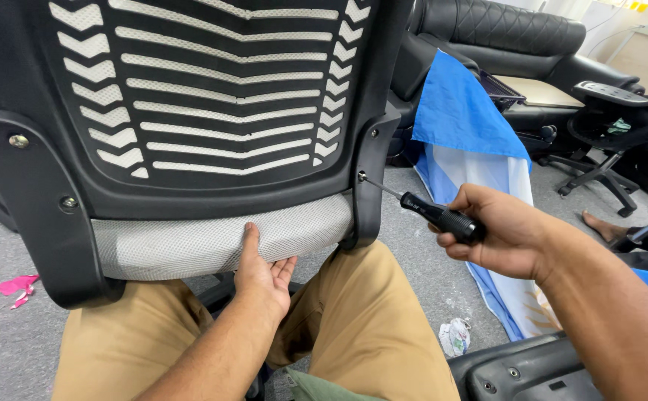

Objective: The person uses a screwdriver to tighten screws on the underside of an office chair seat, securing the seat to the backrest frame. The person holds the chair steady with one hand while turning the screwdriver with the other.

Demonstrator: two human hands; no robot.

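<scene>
Head view: the right hand (503, 232) is clenched around the black ribbed handle of a slim screwdriver (443, 219), whose thin steel shaft runs up and left until its tip sits in a small screw (362, 177) on the right upright of the black plastic office-chair back (205, 104); the left hand (263, 276) is not closed on anything, its thumb pressed flat against the grey mesh seat cushion (220, 239) and its fingers curled under the cushion's lower edge; the chair back stands directly in front of the person, between the knees of the tan trousers (368, 327). The frame looks stiff and fairly heavy, best steadied by its rigid side uprights; the white mesh behind the ribs and the cushion would give under pressure; the ribbed handle should resist slipping, though the fine tip could skip out of the screw head. The floor is grey carpet (413, 260), littered with a pink scrap (18, 286) and crumpled paper (454, 336); a blue-and-white cloth (472, 141) drapes to the right, with a black quilted sofa (517, 30) and other chair parts beyond.
</scene>
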